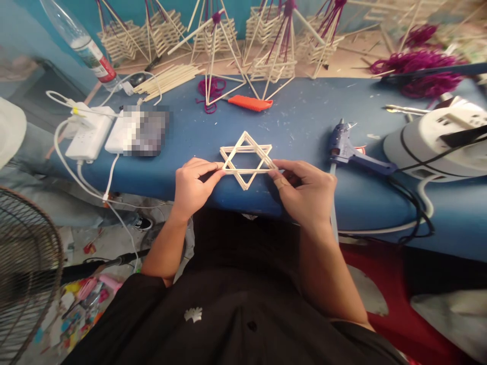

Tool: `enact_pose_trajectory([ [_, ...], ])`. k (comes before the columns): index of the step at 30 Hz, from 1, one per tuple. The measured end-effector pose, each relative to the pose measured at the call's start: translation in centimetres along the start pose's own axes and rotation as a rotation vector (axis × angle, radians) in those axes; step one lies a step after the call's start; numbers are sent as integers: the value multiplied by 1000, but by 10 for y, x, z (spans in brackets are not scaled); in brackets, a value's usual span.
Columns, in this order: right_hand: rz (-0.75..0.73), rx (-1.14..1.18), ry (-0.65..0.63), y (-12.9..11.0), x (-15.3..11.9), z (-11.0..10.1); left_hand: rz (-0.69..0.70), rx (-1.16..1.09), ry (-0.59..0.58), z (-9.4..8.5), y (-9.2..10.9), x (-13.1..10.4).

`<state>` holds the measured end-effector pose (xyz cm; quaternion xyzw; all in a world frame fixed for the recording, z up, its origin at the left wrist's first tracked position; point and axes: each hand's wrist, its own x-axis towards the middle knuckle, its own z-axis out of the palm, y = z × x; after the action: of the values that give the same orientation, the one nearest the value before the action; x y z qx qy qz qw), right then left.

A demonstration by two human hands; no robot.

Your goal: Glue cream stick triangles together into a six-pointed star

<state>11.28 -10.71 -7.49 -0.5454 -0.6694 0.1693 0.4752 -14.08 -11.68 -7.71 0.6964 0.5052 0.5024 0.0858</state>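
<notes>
Both hands hold a six-pointed star frame [247, 172] built from stacked thin wooden sticks, near the front edge of the blue table. My left hand [196, 185] pinches its lower left corner between thumb and fingers. At the opposite corner my right hand [306, 187] grips it the same way. Beyond the star lies an orange utility knife [251, 103]. To the right a blue glue gun [344, 144] rests on the table, apart from my right hand.
Stick frames [270, 66] with purple yarn line the back. Loose sticks [171, 81], a bottle [93, 56] and white power strips [89, 134] are at left. Purple yarn [422, 71] and a round white power socket tower [418, 142] with cables stand right. A fan [26, 274] is at lower left.
</notes>
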Motion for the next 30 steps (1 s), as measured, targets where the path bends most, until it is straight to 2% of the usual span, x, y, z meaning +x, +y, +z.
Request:
enact_pose_trajectory([
  [30,-36,-20,4,3,-2,0,85,151,40,6,-4,-8],
])
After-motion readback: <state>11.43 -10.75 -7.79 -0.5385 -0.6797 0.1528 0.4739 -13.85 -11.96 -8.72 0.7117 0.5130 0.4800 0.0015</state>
